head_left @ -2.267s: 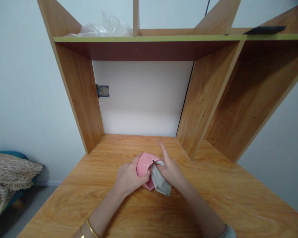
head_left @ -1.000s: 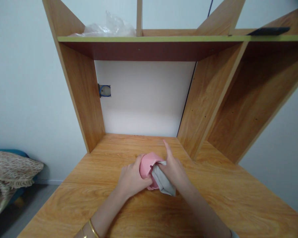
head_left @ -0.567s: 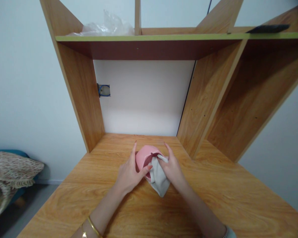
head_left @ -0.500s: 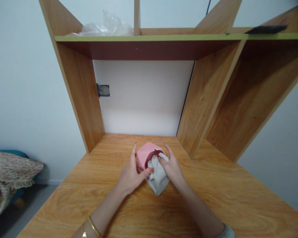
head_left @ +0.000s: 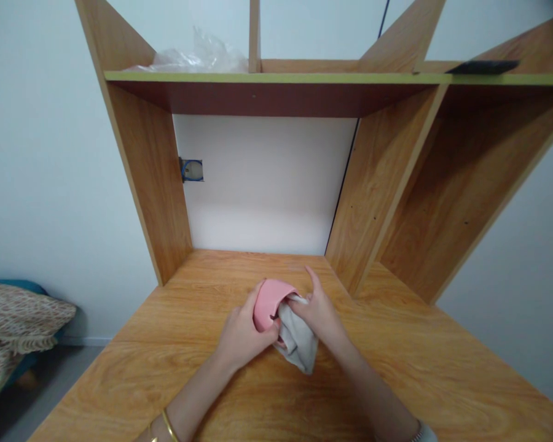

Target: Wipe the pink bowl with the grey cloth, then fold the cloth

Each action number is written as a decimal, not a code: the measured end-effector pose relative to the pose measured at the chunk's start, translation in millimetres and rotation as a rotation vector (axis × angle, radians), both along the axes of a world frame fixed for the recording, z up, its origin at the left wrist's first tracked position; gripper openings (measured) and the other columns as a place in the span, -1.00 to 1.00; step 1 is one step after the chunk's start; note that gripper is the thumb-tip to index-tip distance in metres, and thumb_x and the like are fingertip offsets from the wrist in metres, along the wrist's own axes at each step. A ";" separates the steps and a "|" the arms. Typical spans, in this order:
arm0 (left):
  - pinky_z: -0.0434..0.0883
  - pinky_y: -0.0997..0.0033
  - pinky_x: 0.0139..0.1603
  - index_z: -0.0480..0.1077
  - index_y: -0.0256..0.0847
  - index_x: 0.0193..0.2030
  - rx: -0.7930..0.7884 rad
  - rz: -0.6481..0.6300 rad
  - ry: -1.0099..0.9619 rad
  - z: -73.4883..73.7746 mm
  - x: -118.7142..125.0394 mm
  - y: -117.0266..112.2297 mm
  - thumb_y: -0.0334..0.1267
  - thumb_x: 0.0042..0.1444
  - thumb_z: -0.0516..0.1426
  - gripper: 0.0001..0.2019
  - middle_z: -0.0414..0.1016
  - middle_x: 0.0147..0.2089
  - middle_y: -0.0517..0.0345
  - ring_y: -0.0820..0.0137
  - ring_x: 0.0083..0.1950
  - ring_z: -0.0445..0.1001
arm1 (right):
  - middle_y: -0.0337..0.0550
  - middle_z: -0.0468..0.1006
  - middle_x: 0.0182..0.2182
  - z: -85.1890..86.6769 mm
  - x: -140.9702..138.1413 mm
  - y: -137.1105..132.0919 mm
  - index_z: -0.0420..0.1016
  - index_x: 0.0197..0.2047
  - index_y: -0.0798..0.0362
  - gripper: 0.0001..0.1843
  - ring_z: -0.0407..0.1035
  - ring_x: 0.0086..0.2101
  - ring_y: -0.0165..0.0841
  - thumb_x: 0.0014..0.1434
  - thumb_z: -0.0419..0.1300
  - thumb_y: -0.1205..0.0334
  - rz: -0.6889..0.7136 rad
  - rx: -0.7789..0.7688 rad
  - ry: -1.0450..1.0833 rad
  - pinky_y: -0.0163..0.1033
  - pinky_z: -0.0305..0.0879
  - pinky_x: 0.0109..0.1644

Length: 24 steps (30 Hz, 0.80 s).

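Note:
A pink faceted container (head_left: pixel 268 302), perhaps a bowl or pot, is tilted with its opening turned toward me and to the right. My left hand (head_left: pixel 245 328) grips it from the left, thumb at the near rim and fingers around the outer side. In my right hand (head_left: pixel 317 313) is a light grey cloth (head_left: pixel 298 337), pinched at the container's mouth with the index finger stretched away. Part of the cloth is tucked at the opening and the rest hangs down over the near side. The inside of the container is mostly hidden by the cloth.
Under my hands is a wooden desk (head_left: pixel 166 362). Wooden side panels (head_left: pixel 152 184) and a shelf (head_left: pixel 276 78) frame the back. Crumpled clear plastic (head_left: pixel 203 55) and a dark flat object (head_left: pixel 483 66) lie up there. An open wall socket box (head_left: pixel 192 170) shows left; a patterned cloth (head_left: pixel 23 313) lies on blue furniture.
The pink container has turned and tilted in my left hand, whose fingers now wrap closer around it. The grey cloth has shifted slightly to the right and down with my right hand.

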<state>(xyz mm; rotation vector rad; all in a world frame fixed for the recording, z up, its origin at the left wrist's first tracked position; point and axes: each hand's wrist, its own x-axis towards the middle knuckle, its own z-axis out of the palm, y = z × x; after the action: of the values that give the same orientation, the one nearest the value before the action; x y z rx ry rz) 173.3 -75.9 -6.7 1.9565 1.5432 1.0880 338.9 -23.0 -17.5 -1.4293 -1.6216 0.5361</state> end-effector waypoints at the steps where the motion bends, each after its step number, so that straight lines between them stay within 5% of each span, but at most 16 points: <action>1: 0.34 0.31 -0.21 0.03 -0.16 0.22 -0.004 0.009 0.046 1.1 0.1 -1.0 -0.17 -0.10 0.11 -0.31 0.49 -0.23 0.08 0.25 -0.28 0.44 | -0.39 0.30 -0.67 3.5 1.3 -2.9 -0.13 0.24 0.06 -0.13 0.24 -0.65 -0.40 -0.11 0.16 0.18 -0.012 0.014 -0.097 -0.36 0.05 -0.56; 5: 0.34 0.29 -0.24 0.13 -0.13 0.18 0.017 0.008 0.178 4.9 1.1 -4.8 -0.18 -0.20 0.15 -0.30 0.50 -0.28 0.07 0.18 -0.30 0.45 | -0.36 0.29 -0.70 11.6 0.9 -13.7 -0.08 0.24 -0.03 -0.19 0.25 -0.63 -0.39 -0.10 0.10 0.32 -0.015 0.087 -0.393 -0.38 -0.04 -0.54; 9: 0.33 0.25 -0.24 0.13 -0.13 0.18 0.016 -0.018 0.239 6.3 -0.1 -5.1 -0.15 -0.21 0.16 -0.29 0.49 -0.34 0.08 0.15 -0.31 0.45 | -0.34 0.28 -0.69 11.6 -0.3 -16.2 -0.04 0.23 -0.03 -0.21 0.23 -0.62 -0.41 -0.12 0.04 0.41 0.069 0.108 -0.447 -0.38 -0.06 -0.54; 15: 0.31 0.23 -0.12 -0.07 -0.09 0.26 -0.020 -0.064 0.047 2.9 -5.7 1.4 -0.08 0.02 0.05 -0.35 0.44 -0.10 0.03 0.21 -0.15 0.43 | -0.44 0.18 -0.72 8.5 -1.7 -11.9 -0.20 0.26 0.10 -0.17 0.16 -0.65 -0.44 -0.10 -0.01 0.38 0.141 0.061 -0.108 -0.40 -0.01 -0.57; 20: 0.22 0.25 0.06 -0.35 -0.23 0.28 -0.019 -0.180 -0.319 -6.4 -1.4 5.8 -0.07 0.00 0.12 -0.15 0.26 0.10 -0.09 0.26 0.07 0.29 | -0.47 0.20 -0.71 3.6 -5.4 -6.0 -0.14 0.24 0.16 -0.21 0.11 -0.69 -0.48 -0.08 0.03 0.31 0.082 -0.008 0.216 -0.42 0.00 -0.64; 24: 0.36 0.33 -0.08 -0.19 -0.21 0.23 -0.056 -0.249 -0.515 -16.8 8.1 9.0 -0.12 -0.01 0.14 -0.26 0.32 0.03 -0.07 0.33 -0.09 0.42 | -0.40 0.37 -0.62 -0.2 -8.5 -0.4 -0.11 0.19 0.15 -0.19 0.21 -0.67 -0.46 -0.11 0.12 0.18 0.134 -0.086 0.484 -0.40 0.10 -0.63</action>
<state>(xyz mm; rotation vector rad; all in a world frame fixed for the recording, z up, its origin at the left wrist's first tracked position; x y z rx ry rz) 181.4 -66.9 -23.5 1.6062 1.0154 1.2913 330.4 -23.4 -17.7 -1.1417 -1.3177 0.9584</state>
